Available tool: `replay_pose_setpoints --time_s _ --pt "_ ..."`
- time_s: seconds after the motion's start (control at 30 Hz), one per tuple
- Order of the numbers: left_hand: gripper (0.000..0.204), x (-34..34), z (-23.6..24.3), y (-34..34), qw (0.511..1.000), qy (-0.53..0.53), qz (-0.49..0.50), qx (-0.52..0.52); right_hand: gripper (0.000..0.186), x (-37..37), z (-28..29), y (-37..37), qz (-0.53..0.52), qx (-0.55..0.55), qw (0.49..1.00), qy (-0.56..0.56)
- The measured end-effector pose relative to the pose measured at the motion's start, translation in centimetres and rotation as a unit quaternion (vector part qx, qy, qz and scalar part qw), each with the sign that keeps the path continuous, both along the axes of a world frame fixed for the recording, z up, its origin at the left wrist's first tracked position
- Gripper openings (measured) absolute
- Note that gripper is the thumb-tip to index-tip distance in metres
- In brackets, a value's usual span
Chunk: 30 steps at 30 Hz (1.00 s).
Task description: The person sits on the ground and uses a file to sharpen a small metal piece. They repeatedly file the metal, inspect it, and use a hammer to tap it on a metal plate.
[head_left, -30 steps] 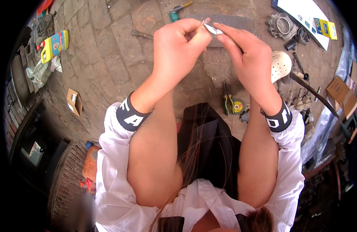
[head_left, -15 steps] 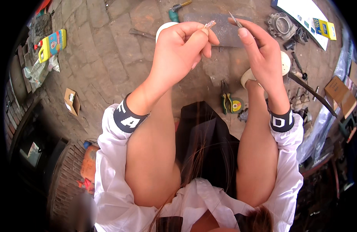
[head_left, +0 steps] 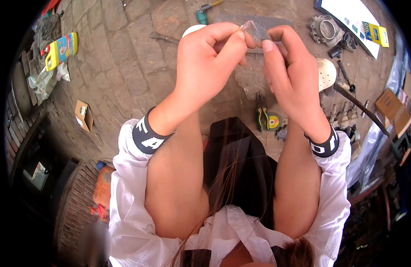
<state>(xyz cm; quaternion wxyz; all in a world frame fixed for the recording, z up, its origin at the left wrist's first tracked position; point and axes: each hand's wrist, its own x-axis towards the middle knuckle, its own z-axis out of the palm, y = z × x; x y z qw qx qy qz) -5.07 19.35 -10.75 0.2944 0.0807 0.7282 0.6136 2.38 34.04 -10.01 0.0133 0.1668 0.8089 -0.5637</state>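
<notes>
Presently, in the head view, the left hand point(head_left: 210, 64) pinches a small clear film point(head_left: 256, 30) between thumb and forefinger, its other fingers curled. The film is between the two hands, above the grey plate point(head_left: 274, 20) on the brick floor point(head_left: 121, 66). The right hand point(head_left: 295, 73) has its thumb and forefinger drawn close together at the film's right side; whether they grip it, I cannot tell.

Nearer the person, pliers point(head_left: 262, 119) with green and yellow handles lie between the legs, with a yellow disc point(head_left: 274, 121) just beside them. A pale shoe point(head_left: 326, 74) shows to the right of the right hand. Further right are a round-holed metal part point(head_left: 325, 30), a white board point(head_left: 346, 20) and, on it, a yellow box point(head_left: 378, 34). A green-handled tool point(head_left: 202, 18) lies beyond the left hand. Well off to the left, a yellow jug point(head_left: 62, 51) stands near the edge, and a folded cardboard piece point(head_left: 84, 115) lies nearer the person.
</notes>
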Motion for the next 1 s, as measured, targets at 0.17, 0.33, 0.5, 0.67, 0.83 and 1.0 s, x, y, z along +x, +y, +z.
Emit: replay_pose_setpoints --time_s 0.17,0.33,0.5,0.67,0.83,1.0 --pt "0.018 0.1 -0.2 0.1 1.0 0.018 0.014 0.004 0.009 -0.1 0.4 0.2 0.02 0.058 0.998 0.022" --pt "0.018 0.3 -0.6 0.3 0.998 0.058 0.019 0.02 0.011 0.0 0.5 0.2 0.041 0.07 0.996 0.021" --pt "0.019 0.3 -0.7 0.1 0.997 0.074 0.006 0.011 0.012 0.0 0.3 0.1 0.057 0.075 0.995 0.014" --pt "0.019 0.4 -1.1 0.2 0.996 0.08 0.016 0.019 0.013 -0.1 0.3 0.2 0.056 0.071 0.996 0.004" --pt "0.018 0.4 -1.3 0.1 0.996 0.085 0.013 0.02 0.012 -0.1 0.2 0.2 0.067 0.041 0.997 0.002" --pt "0.018 0.4 -1.3 -0.5 0.998 0.068 -0.012 -0.005 0.012 -0.1 0.1 0.4 0.085 -0.055 0.993 -0.056"
